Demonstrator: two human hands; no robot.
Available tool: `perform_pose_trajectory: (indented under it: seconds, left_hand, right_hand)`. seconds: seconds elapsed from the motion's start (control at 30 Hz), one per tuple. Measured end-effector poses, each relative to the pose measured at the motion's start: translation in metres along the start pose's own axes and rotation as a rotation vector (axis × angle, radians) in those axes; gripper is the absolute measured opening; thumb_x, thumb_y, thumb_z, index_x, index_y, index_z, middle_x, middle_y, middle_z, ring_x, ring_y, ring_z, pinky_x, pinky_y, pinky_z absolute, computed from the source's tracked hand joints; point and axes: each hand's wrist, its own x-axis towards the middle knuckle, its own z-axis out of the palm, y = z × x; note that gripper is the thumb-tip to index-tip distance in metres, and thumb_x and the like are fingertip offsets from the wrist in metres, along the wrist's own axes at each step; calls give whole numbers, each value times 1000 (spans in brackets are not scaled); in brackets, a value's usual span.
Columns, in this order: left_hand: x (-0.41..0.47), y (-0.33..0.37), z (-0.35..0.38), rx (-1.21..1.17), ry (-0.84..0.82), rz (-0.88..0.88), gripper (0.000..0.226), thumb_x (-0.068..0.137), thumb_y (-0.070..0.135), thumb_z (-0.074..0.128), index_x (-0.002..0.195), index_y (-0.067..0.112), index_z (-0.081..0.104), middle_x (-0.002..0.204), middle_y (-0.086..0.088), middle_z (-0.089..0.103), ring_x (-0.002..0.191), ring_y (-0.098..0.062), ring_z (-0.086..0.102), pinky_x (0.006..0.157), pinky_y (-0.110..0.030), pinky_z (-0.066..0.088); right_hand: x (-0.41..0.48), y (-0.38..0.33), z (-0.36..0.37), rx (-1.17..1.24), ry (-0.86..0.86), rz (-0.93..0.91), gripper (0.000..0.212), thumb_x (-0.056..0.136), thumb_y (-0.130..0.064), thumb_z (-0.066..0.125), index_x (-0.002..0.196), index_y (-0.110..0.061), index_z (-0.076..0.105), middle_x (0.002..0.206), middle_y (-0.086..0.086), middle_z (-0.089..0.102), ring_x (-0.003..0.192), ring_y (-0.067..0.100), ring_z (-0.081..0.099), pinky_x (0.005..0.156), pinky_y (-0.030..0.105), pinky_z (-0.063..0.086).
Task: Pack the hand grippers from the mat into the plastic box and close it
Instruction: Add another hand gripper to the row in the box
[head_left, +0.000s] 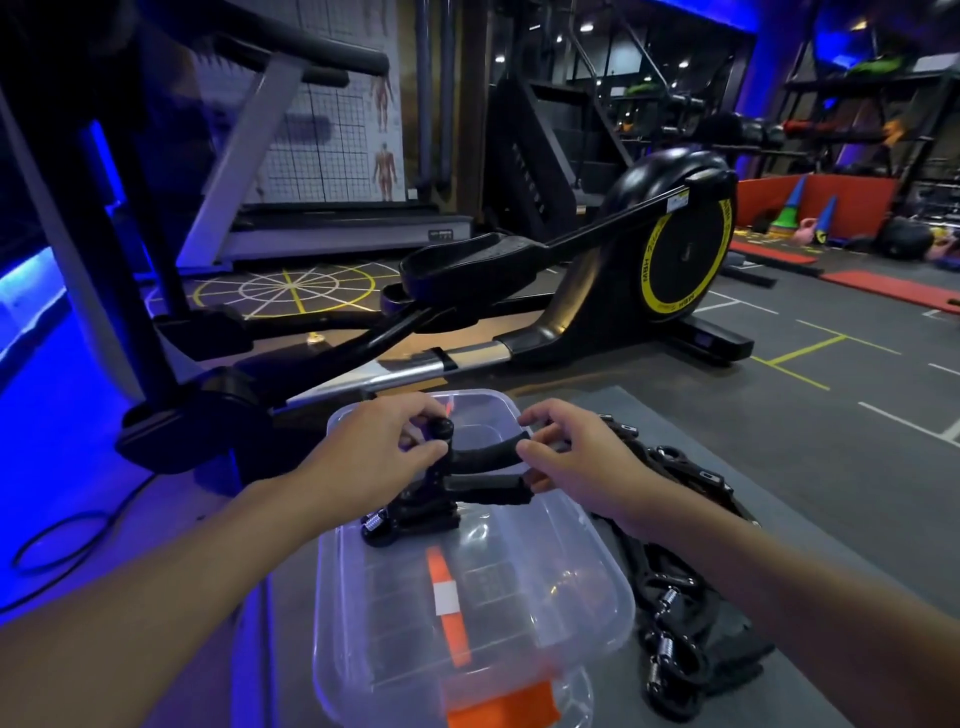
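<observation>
The person holds one black hand gripper (485, 470) with both hands, above the far part of the clear plastic box (475, 399). The left hand (384, 452) has its fingers curled around the head end of the hand gripper, close to the round black knob. The fingers of the right hand (571, 447) pinch the ends of the two padded handles, which point to the right. Just under the left hand there is a black part with a metal spring (375, 522); it is not possible to tell if this belongs to the held piece or is a separate one.

Nearer to the camera lies a clear lid (545, 587) with an orange strip (448, 603) along its middle. It seems to overlap the near side of the plastic box.

The box and the lid rest on a grey mat (291, 618) on the floor. On the mat, just at the right of the box, lies a row of other hand grippers (670, 613), black with small springs, partly hidden under the right forearm.

Behind the mat stands a black elliptical trainer (675, 244) with a yellow ring on its wheel. A treadmill (311, 228) is further at the left, and a dark cable (62, 540) lies looped on the blue-lit floor.
</observation>
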Motion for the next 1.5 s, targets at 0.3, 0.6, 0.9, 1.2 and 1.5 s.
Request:
perform_pose_trajectory:
  seconds: [0.3, 0.6, 0.9, 1.2, 1.5]
  left_hand:
    - [3, -2, -1, -48, 68, -9, 20, 87, 26, 69, 104, 35, 65, 93, 14, 67, 79, -6, 67, 83, -35, 56]
    - [-1, -25, -5, -17, 20, -67, 26, 91, 20, 62, 116, 27, 63, 104, 9, 65, 93, -3, 63, 84, -20, 51]
    - [-25, -82, -7, 370, -170, -186, 65, 88, 44, 43, 148, 24, 33, 156, 7, 25, 141, -16, 31, 112, -44, 32]
    - [-23, -121, 8, 352, -189, -286, 69, 97, 46, 41, 156, 22, 14, 163, 13, 0, 147, -15, 19, 117, -34, 22]
    - [-22, -134, 16, 304, -137, -289, 68, 99, 44, 36, 156, 21, 7, 162, 17, -3, 147, -16, 20, 117, -31, 22]
  right_hand:
    - [7, -1, 9, 25, 108, -55, 19, 88, 0, 64, 96, -16, 67, 83, 17, 72, 79, 30, 71, 79, 43, 59]
    - [22, 6, 35, 32, 134, 9, 15, 87, 3, 65, 90, -11, 68, 88, 14, 71, 75, 26, 74, 70, 32, 59]
    - [60, 55, 83, -112, 158, 82, 27, 85, 3, 63, 74, -22, 63, 77, 10, 66, 64, 23, 63, 60, 37, 55]
    - [102, 97, 113, -150, 79, 186, 19, 87, 9, 55, 84, -8, 64, 82, 14, 65, 60, 21, 61, 42, 13, 44]
    - [135, 126, 151, -110, -5, 185, 26, 83, 11, 55, 76, -14, 59, 74, 12, 57, 49, 18, 55, 38, 15, 39]
